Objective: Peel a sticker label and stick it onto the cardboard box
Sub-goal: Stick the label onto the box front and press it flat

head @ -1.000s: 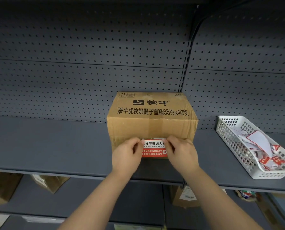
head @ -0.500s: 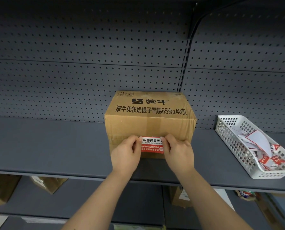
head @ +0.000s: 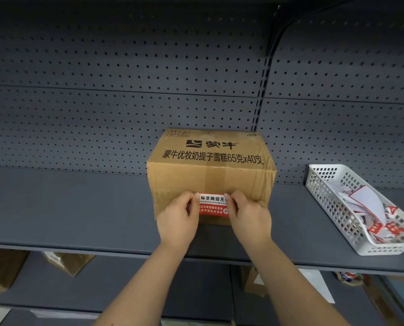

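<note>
2 hands are on the job, 1 at each short end of the red-and-white sticker label (head: 212, 206), which sits low on the near face of the cardboard box (head: 211, 171), just under the box's front top edge and across the strip of clear tape that runs down the middle of that face. The label's long axis lies level, side to side along the box front, so the 2 hands face each other across it. The left hand (head: 177, 219) pinches or presses the label's left end with thumb and fingertips drawn close together; the right hand (head: 249, 217) does the same at the right end. Whether the ends are already stuck down I cannot tell, since the fingers cover them. Neither hand is nearer the label than the other; both touch it. To my eye the next move is a smoothing stroke outward from the label's middle along that level axis. To the right of the box, well apart, a white plastic basket (head: 323, 184) holds loose label scraps
</note>
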`<state>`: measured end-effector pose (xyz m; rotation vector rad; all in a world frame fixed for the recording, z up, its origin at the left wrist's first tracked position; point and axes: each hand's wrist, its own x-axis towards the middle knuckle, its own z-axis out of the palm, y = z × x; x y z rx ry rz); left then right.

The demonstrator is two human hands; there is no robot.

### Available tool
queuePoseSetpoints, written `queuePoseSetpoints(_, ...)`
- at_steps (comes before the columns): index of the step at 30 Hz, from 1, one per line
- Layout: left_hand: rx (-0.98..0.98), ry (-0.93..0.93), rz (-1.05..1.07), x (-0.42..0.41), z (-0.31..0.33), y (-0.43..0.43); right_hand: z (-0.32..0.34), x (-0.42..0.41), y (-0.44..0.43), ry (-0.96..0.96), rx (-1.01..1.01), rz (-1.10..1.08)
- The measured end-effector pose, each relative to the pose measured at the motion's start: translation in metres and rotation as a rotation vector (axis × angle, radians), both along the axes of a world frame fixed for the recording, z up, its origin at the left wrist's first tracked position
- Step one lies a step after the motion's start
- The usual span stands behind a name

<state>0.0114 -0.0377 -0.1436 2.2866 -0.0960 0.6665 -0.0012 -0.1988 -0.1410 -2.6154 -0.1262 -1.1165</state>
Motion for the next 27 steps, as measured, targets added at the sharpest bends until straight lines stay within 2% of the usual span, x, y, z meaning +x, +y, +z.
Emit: queuePoseSetpoints(27, 0.024, -0.011, 0.010, 0.0041, 0.0017, 0.0044, 0.0046, -0.0003, 0.0057, 0.071, -0.012, -0.043)
